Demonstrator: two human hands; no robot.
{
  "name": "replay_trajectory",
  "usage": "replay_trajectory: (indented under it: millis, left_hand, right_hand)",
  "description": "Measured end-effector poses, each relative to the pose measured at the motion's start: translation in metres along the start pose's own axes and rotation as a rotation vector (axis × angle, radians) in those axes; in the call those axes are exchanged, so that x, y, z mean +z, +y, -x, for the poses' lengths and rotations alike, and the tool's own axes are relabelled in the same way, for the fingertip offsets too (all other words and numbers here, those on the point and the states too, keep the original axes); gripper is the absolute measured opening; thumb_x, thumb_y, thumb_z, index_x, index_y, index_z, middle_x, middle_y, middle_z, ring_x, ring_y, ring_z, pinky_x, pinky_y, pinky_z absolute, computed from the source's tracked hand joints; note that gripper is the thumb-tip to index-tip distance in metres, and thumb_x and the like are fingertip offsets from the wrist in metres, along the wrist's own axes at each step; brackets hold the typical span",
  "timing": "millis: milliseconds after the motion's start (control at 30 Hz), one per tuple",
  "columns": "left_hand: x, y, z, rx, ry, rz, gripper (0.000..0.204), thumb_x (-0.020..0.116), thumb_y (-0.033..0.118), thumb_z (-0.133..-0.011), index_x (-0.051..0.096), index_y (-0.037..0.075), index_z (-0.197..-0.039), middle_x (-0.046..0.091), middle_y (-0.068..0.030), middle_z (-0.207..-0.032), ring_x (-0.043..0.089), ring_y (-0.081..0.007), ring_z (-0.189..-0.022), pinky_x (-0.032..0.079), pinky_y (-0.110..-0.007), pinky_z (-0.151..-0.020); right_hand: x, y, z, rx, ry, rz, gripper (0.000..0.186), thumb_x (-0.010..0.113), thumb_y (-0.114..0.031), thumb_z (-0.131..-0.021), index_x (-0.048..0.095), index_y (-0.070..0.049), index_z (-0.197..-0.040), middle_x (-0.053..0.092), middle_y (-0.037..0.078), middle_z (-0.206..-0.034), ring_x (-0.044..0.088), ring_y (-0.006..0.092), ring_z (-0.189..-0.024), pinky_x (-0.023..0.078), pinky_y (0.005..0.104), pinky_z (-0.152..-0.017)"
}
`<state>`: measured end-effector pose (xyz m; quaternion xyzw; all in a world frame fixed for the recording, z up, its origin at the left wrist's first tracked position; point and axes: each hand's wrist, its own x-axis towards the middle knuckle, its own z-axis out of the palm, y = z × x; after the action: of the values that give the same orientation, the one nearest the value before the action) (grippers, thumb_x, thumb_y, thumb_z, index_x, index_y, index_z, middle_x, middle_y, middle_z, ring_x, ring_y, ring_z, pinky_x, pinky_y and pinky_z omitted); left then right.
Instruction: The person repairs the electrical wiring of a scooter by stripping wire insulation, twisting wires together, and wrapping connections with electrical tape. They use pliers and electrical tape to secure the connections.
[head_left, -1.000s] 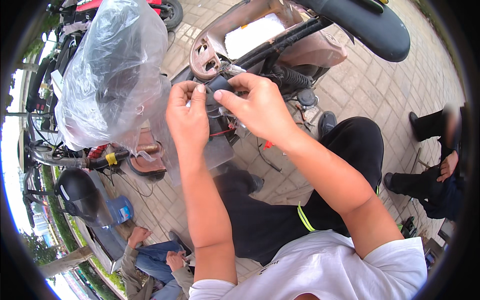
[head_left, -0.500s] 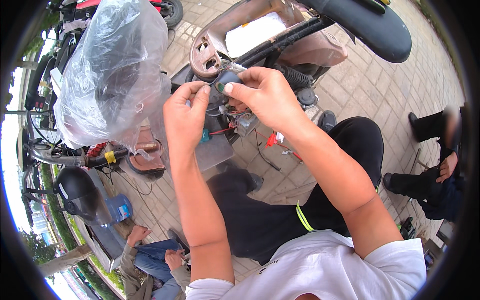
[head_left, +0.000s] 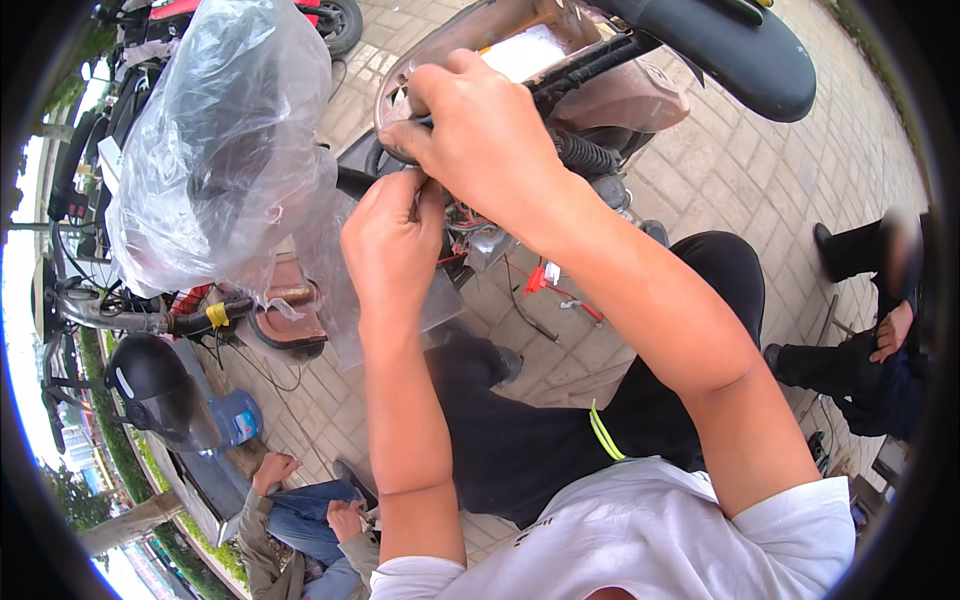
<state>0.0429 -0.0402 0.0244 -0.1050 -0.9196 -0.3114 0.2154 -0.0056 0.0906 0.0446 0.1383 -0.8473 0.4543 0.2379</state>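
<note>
My right hand (head_left: 475, 130) is closed near the top of a dusty pinkish scooter body part (head_left: 395, 95), a sliver of something dark between its fingers, mostly hidden by them. Below and left of it, my left hand (head_left: 395, 230) is pinched closed just under the right one; what it grips is hidden. Behind and below them are exposed wires (head_left: 470, 225), red connectors (head_left: 540, 280) and a black coiled shock absorber (head_left: 585, 155).
Clear plastic sheeting (head_left: 210, 140) covers part of a vehicle at left. A black helmet (head_left: 145, 385) and water jug (head_left: 235, 420) lie lower left. Another person's jeans (head_left: 310, 515) show below; a second person's legs (head_left: 830, 360) are at right. A black seat (head_left: 730, 60) juts upper right.
My right hand has moved up and left, above my left hand, hiding the dark part held between both earlier. My left hand has shifted slightly right, its fingers now curled in tighter.
</note>
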Motion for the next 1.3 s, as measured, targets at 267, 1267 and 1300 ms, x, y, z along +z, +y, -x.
replay_trajectory:
  millis: [267, 1267, 1300]
  left_hand:
    - [0.000, -0.001, -0.009, 0.227, 0.184, -0.104, 0.006, 0.071, 0.005, -0.085, 0.068, 0.002, -0.090, 0.068, -0.0103, -0.088, 0.063, -0.0257, -0.082, 0.051, -0.036, -0.072]
    - [0.021, -0.002, 0.011, 0.217, 0.213, -0.148, 0.012, 0.071, 0.000, -0.082, 0.067, 0.002, -0.093, 0.061, -0.0090, -0.102, 0.056, -0.0316, -0.095, 0.045, -0.042, -0.086]
    - [0.021, 0.001, 0.013, 0.228, 0.215, -0.198, 0.013, 0.071, 0.000, -0.081, 0.067, 0.002, -0.093, 0.061, -0.0091, -0.103, 0.055, -0.0317, -0.097, 0.044, -0.043, -0.089]
  right_hand:
    - [-0.019, 0.001, 0.017, 0.108, -0.110, -0.303, 0.021, 0.066, -0.016, -0.087, 0.069, 0.005, -0.081, 0.065, 0.024, -0.071, 0.066, 0.0415, -0.070, 0.053, 0.0451, -0.066]
    - [-0.014, 0.000, 0.004, 0.347, -0.103, -0.274, 0.038, 0.080, -0.027, -0.078, 0.067, 0.007, -0.073, 0.065, 0.025, -0.068, 0.068, 0.0391, -0.067, 0.055, 0.0432, -0.065]
    - [-0.015, -0.003, 0.001, 0.362, -0.152, -0.305, 0.037, 0.080, -0.027, -0.078, 0.067, 0.007, -0.074, 0.065, 0.026, -0.068, 0.068, 0.0396, -0.068, 0.055, 0.0433, -0.066]
